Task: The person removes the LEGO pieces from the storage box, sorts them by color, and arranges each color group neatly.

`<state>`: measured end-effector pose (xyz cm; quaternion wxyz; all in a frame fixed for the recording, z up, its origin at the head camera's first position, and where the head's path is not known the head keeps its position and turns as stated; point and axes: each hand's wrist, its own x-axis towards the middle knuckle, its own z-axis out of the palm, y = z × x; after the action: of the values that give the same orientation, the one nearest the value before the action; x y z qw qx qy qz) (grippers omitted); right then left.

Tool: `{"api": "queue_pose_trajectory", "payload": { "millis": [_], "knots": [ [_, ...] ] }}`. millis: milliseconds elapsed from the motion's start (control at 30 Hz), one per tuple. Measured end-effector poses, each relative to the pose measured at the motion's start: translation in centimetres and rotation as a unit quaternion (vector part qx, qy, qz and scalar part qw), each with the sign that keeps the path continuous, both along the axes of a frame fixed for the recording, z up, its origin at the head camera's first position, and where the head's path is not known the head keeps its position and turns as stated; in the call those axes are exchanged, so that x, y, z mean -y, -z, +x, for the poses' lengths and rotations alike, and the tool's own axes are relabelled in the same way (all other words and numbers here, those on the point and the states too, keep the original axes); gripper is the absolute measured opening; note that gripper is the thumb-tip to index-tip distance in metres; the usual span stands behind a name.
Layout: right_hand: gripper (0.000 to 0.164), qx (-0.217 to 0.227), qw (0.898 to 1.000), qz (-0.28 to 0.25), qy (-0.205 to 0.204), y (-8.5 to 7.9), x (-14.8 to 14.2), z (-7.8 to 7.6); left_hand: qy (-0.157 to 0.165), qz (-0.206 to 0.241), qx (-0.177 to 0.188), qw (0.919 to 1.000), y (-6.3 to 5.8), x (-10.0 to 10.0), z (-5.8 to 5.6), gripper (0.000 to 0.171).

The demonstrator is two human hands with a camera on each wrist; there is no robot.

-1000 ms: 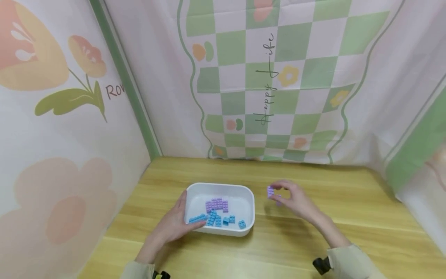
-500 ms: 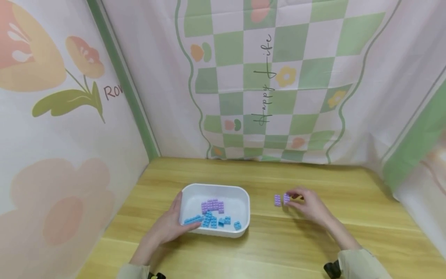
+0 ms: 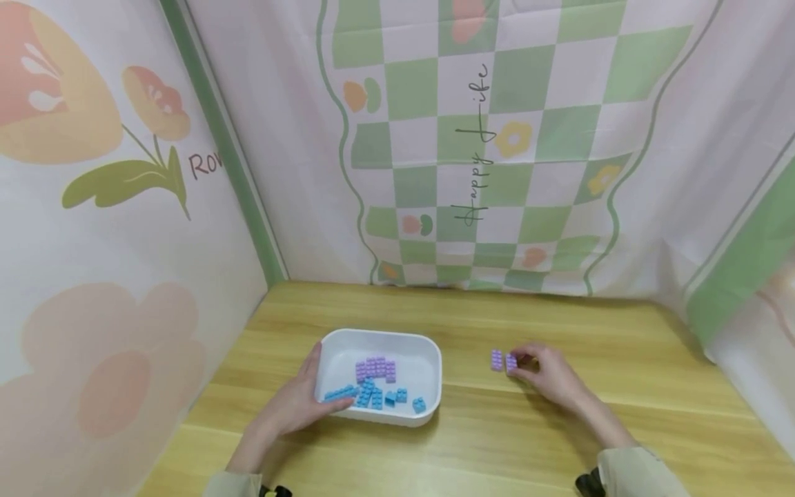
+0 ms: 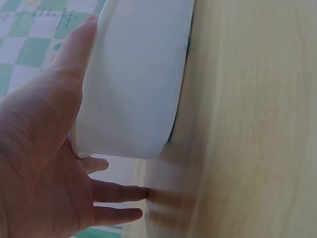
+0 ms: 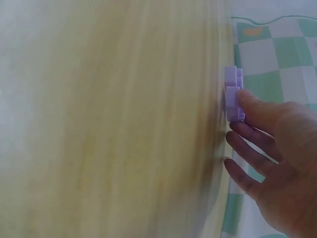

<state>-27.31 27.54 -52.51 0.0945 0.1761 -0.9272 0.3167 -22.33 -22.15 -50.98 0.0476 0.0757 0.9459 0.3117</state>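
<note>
In the head view, my left hand (image 3: 298, 397) holds the left end of a white plastic box (image 3: 433, 379), its thumb along the near rim and its fingers at the left wall. The left wrist view shows the lower fingers extended beside the box's outer wall (image 4: 133, 79). Purple building bricks (image 3: 375, 368) lie in the box behind several blue bricks (image 3: 366, 395). To the right of the box, my right hand (image 3: 549, 373) pinches a purple brick (image 3: 511, 364) between thumb and index finger. Close on its left lies a second purple brick (image 3: 497, 359).
Everything stands on a wood-grain table (image 3: 472, 449). A green-and-white checked curtain (image 3: 478, 138) hangs along its back edge, and a flower-printed sheet (image 3: 112, 241) covers the left side.
My right hand has lowered its purple brick to the table, just right of the other purple brick. The box, with my left hand on it, has shifted slightly left.
</note>
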Motion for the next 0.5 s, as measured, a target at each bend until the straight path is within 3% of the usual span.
{"api": "queue_pose_trajectory", "payload": {
  "millis": [233, 500],
  "knots": [
    [0.032, 0.001, 1.0, 0.009, 0.005, 0.3, 0.1, 0.1, -0.001, 0.003, 0.004, 1.0, 0.2, 0.5, -0.1, 0.14],
    [0.051, 0.021, 1.0, 0.011, 0.0, -0.9, 0.1, 0.1, 0.0, 0.003, -0.003, 1.0, 0.2, 0.6, -0.4, 0.14]
  ]
}}
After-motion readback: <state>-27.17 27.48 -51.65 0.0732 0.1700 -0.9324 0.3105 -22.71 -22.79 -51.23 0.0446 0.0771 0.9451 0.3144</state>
